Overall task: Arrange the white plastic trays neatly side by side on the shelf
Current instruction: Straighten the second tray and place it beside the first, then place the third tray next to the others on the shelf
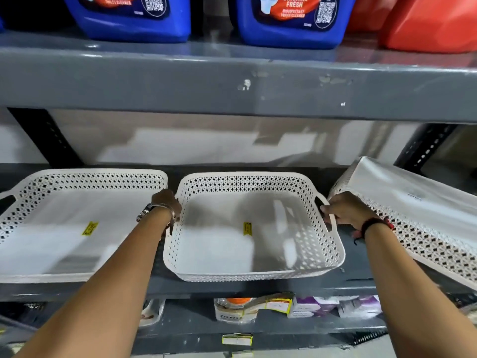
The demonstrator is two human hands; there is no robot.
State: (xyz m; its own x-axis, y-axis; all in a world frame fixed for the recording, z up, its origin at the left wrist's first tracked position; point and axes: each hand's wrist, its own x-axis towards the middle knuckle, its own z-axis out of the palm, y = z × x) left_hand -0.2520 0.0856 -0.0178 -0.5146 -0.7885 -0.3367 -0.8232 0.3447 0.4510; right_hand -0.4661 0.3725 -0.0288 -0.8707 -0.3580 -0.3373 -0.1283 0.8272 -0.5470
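Three white perforated plastic trays are on the grey shelf [258,286]. The left tray [64,254] lies flat with a yellow sticker inside. The middle tray [232,254] also lies flat, a yellow sticker on its floor. My left hand [167,206] grips the middle tray's left handle, down in the gap between the two trays. My right hand [346,209] holds its right handle. The right tray [413,202] is upside down and tilted, its near-left corner just behind my right hand.
The shelf above [232,83] carries two blue toilet-cleaner jugs [129,19] and red containers [426,24]. Black slotted uprights [426,148] stand at the back corners. Packaged goods [284,306] fill the shelf below.
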